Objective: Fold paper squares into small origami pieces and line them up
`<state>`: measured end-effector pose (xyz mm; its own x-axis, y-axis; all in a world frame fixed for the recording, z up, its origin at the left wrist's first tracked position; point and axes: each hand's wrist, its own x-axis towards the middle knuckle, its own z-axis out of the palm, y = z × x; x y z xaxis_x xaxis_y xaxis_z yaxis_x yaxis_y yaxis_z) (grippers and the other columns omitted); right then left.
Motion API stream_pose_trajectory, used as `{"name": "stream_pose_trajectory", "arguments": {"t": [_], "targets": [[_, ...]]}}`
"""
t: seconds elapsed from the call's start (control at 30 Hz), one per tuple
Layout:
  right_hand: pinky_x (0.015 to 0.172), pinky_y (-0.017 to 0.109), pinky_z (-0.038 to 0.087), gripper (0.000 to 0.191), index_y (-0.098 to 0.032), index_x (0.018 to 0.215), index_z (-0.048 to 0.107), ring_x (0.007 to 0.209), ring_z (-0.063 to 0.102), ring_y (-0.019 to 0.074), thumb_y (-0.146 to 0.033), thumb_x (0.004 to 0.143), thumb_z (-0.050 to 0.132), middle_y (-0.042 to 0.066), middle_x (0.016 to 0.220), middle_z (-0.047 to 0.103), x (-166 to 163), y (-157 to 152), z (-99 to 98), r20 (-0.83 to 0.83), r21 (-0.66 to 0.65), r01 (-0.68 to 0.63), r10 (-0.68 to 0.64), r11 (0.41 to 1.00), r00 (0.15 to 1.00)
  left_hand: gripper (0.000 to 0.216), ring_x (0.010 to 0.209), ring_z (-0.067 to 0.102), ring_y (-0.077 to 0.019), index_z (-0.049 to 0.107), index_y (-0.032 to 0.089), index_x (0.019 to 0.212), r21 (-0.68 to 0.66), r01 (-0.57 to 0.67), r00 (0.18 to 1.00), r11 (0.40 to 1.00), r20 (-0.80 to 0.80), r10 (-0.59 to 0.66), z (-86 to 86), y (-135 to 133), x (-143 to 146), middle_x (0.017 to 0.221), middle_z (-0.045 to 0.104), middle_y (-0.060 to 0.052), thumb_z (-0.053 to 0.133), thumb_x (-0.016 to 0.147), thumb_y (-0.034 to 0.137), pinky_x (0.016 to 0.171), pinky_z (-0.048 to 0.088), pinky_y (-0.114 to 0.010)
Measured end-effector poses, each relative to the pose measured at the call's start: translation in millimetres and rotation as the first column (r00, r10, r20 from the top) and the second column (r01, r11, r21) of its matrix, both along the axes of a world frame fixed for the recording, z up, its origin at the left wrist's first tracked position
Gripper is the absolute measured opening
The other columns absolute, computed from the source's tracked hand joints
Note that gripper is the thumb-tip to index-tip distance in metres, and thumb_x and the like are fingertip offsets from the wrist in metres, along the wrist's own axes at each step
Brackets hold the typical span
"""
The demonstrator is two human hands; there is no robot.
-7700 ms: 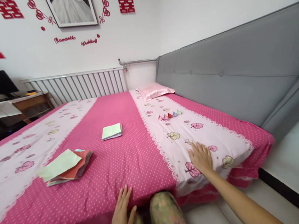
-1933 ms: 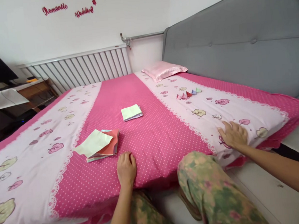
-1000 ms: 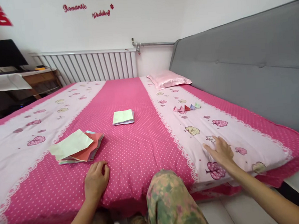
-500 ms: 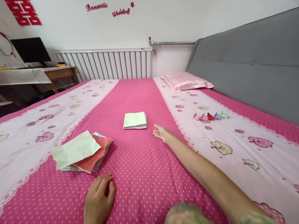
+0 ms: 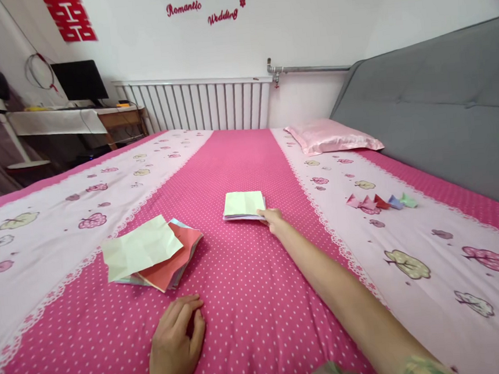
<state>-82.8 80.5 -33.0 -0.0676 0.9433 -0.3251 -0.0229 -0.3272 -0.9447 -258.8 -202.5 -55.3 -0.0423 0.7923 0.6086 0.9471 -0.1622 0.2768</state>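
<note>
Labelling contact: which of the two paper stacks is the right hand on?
The small neat square stack mid-bed; the right hand touches its near right corner. The loose fanned pile, with red sheets showing, lies apart, nearer the left hand.

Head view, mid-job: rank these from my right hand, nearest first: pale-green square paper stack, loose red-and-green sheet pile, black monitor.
1. The pale-green square paper stack, centre, touching the right hand.
2. The loose red-and-green sheet pile, off to the left.
3. The black monitor, far left, at the back.
</note>
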Motion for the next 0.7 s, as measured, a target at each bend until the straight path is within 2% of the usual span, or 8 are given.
{"name": "stream_pose_trajectory", "arguments": {"t": [0.2, 0.27, 0.33, 0.43, 0.53, 0.7], "targets": [[0.075, 0.037, 0.048, 0.033, -0.015, 0.113, 0.048, 0.089, 0.057, 0.0183, -0.029, 0.084, 0.051, 0.008, 0.108, 0.055, 68, -64, -12.0, 0.114, 0.113, -0.051, 0.038, 0.992, 0.993, 0.013, 0.086, 0.058, -0.0185, 0.055, 0.022, 0.087, 0.002, -0.002, 1.000, 1.000, 0.002, 0.002, 4.1, 1, 4, 0.089, 0.062, -0.005, 0.048, 0.077, 0.023, 0.081, 0.045, -0.033], [0.074, 0.037, 0.049, 0.047, -0.015, 0.120, 0.042, 0.086, 0.058, 0.0203, -0.031, 0.079, 0.056, 0.010, 0.103, 0.058, 86, -79, -12.3, 0.182, 0.181, -0.047, 0.014, 0.982, 0.983, 0.013, 0.086, 0.058, -0.0184, 0.056, 0.021, 0.087, -0.002, -0.013, 1.000, 1.000, -0.005, 0.013, 6.2, 1, 6, 0.090, 0.062, -0.004, 0.047, 0.077, 0.024, 0.081, 0.045, -0.032], [0.080, 0.039, 0.046, 0.062, -0.017, 0.126, 0.036, 0.093, 0.057, 0.0237, -0.036, 0.073, 0.060, 0.011, 0.107, 0.057, 100, -86, -7.6, 0.252, 0.283, -0.043, -0.031, 0.958, 0.967, 0.013, 0.085, 0.058, -0.0181, 0.056, 0.021, 0.086, -0.008, -0.020, 1.000, 1.000, -0.018, 0.020, 8.3, 1, 8, 0.089, 0.062, -0.004, 0.047, 0.078, 0.024, 0.081, 0.045, -0.032], [0.095, 0.042, 0.032, 0.066, -0.023, 0.124, 0.042, 0.113, 0.043, 0.0271, -0.043, 0.065, 0.065, 0.009, 0.126, 0.046, 115, -86, 4.9, 0.337, 0.462, -0.097, -0.073, 0.881, 0.939, 0.013, 0.085, 0.057, -0.0181, 0.056, 0.020, 0.086, -0.023, -0.027, 0.999, 0.999, -0.039, 0.027, 10.2, 1, 11, 0.089, 0.062, -0.005, 0.046, 0.078, 0.024, 0.081, 0.045, -0.032], [0.102, 0.041, 0.023, 0.053, -0.025, 0.107, 0.059, 0.121, 0.034, 0.0270, -0.042, 0.058, 0.070, 0.006, 0.131, 0.041, 121, -84, 13.1, 0.407, 0.582, -0.235, -0.028, 0.778, 0.913, 0.014, 0.086, 0.057, -0.0180, 0.057, 0.020, 0.087, -0.026, -0.040, 0.998, 0.999, -0.050, 0.039, 10.5, -1, 10, 0.090, 0.062, -0.004, 0.046, 0.078, 0.024, 0.082, 0.044, -0.031], [0.100, 0.040, 0.025, 0.038, -0.025, 0.096, 0.067, 0.118, 0.038, 0.0253, -0.037, 0.060, 0.071, 0.006, 0.126, 0.049, 121, -79, 7.3, 0.517, 0.655, -0.425, 0.039, 0.625, 0.855, 0.015, 0.084, 0.057, -0.0179, 0.059, 0.022, 0.086, -0.073, -0.005, 1.000, 0.997, 0.011, 0.006, 19.0, 6, 18, 0.089, 0.063, -0.003, 0.048, 0.077, 0.026, 0.080, 0.044, -0.031]]}}
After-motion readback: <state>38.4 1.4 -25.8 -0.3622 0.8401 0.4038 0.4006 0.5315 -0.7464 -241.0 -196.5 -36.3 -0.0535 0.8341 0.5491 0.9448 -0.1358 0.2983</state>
